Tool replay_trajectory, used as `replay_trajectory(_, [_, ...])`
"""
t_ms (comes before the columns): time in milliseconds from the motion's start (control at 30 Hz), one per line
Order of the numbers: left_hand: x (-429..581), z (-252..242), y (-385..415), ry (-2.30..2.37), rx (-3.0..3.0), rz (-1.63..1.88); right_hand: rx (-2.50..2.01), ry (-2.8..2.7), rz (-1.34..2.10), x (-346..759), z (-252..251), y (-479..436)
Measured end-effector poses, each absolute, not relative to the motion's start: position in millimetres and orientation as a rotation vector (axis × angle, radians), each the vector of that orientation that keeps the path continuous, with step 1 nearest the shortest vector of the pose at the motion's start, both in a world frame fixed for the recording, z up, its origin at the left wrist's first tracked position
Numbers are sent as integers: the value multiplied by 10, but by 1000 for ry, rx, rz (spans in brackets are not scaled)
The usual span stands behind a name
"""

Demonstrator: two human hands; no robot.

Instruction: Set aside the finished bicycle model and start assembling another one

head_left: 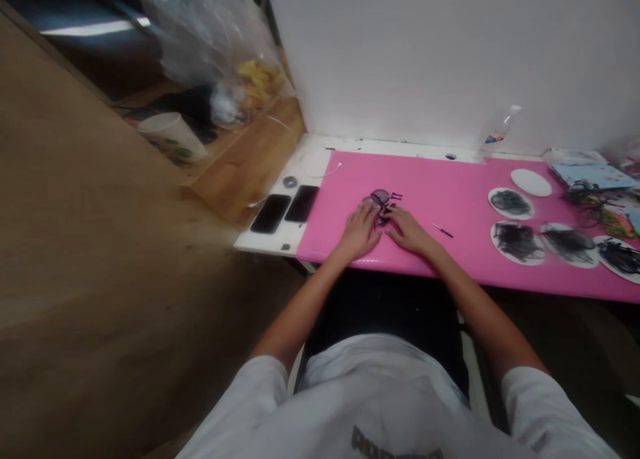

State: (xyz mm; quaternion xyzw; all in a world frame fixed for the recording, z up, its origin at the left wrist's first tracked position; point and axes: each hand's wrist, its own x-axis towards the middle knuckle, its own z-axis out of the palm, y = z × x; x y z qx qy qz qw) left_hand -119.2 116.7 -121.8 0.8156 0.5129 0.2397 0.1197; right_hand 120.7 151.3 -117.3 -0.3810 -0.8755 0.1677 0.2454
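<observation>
My left hand (362,230) lies palm down on the pink mat, its fingers stretched forward onto the edge of small black wheels (380,196). Opposite it, my right hand (407,228) rests with thumb and fingers apart, fingertips touching thin black plastic parts (384,218) between the hands. These look like pieces of a miniature bicycle, partly hidden under the fingers. Beyond the right fingertips are a couple of short black pieces (397,196). A small screwdriver (443,230) lies to the right of my right hand.
White plates with black parts (517,242) stand on the pink mat (425,179) at right, near a black model bicycle (590,202) and a booklet (595,174). Two dark phones (271,214) lie at left. A clear bottle (503,127) stands by the wall.
</observation>
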Motion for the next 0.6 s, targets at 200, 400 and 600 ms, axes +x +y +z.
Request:
replay_trajectory(200, [-1187, -1275, 1187, 1488, 2390, 702, -961, -2319, 516, 1173, -1161, 1432])
replay_trajectory(400, [-1188, -1275, 1181, 1484, 2416, 734, -1110, -2240, 485, 1138, -1064, 1583])
replay_trajectory(600, [-1192, -1230, 1148, 1352, 2455, 695, -1176, -2375, 414, 1048, -1112, 1874])
